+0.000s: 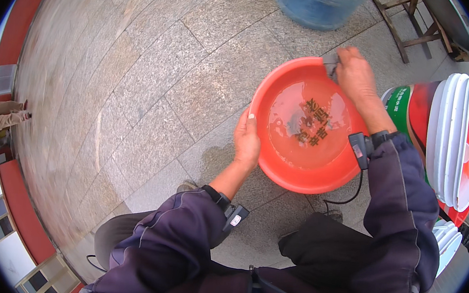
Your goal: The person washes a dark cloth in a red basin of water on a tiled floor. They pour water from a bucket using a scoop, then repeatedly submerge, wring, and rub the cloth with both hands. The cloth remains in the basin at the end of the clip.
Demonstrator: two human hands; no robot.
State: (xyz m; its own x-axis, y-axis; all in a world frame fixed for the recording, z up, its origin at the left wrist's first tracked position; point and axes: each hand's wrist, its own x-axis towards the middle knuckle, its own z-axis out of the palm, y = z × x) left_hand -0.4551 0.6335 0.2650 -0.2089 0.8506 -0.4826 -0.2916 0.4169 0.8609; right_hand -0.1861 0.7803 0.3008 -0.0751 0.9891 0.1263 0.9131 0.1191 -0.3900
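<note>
A round red plastic basin (299, 181) with a little water in it is in front of me, over the stone paving. Dark printed characters show on its bottom through the water. My left hand (247, 140) grips the basin's left rim, thumb on top and the fingers hidden beneath. At the far right of the rim, my right hand (354, 71) presses a grey cloth (331, 65) against the edge. The cloth is folded over the rim and partly covered by the fingers. Whether the basin rests on the ground cannot be made out.
Beyond the basin stands a blue translucent plastic tub (321, 9). A wooden stool frame (406, 25) is at the far right. Close to my right arm is a large printed plastic bucket (411, 111) with white ridges. Stone paving (175, 58) is wet near the basin. A person (1, 117) is far left.
</note>
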